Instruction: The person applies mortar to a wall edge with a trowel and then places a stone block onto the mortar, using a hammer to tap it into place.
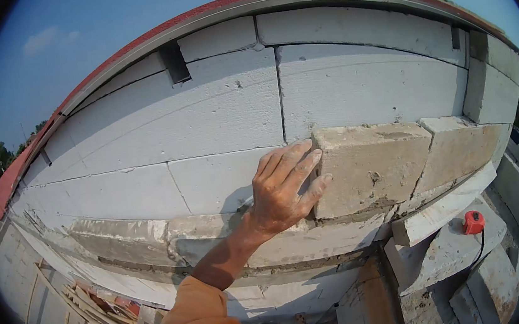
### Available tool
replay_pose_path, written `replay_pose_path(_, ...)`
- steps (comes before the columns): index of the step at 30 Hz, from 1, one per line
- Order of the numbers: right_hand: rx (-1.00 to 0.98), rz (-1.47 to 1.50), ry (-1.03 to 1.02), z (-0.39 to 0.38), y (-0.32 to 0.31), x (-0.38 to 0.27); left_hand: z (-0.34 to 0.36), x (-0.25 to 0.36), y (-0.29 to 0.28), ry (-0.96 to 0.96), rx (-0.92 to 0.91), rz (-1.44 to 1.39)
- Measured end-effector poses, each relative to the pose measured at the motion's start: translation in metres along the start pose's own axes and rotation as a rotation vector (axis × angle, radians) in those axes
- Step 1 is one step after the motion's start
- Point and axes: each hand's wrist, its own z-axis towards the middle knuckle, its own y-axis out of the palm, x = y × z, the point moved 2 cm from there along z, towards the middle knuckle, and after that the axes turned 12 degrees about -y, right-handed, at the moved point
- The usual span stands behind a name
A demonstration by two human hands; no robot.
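Observation:
My left hand (281,191) reaches up from the lower middle, fingers extended and apart against the left end of a dusty beige block (373,169), with the thumb toward its front. This block stands on a mortared ledge of blocks (312,245), in front of a wall of white blocks (216,109). A second beige block (457,150) sits right beside it, and a low weathered block (115,234) lies along the ledge to the left. My right hand is out of view.
Overhead runs a red-edged roof (151,29). At lower right, a red tape measure (473,222) lies on a broken slab (440,257) near loose pieces. Long wooden sticks (95,315) lie below left, beside a drop. A dark opening (356,303) shows below the ledge.

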Motion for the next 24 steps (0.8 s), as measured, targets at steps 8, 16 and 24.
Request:
replay_pose_path(8, 0.011, -0.060, -0.130, 0.022, -0.010, -0.034, 0.051, -0.081, -0.138, -0.039, 0.458, 0.135)
replay_pose_path(16, 0.001, -0.095, -0.200, 0.035, -0.007, -0.042, 0.113, -0.149, -0.236, 0.000, 0.535, 0.531)
replay_pose_path(24, -0.198, -0.003, -0.334, 0.030, 0.038, -0.064, 0.076, -0.228, -0.265, -0.323, 0.112, 0.791)
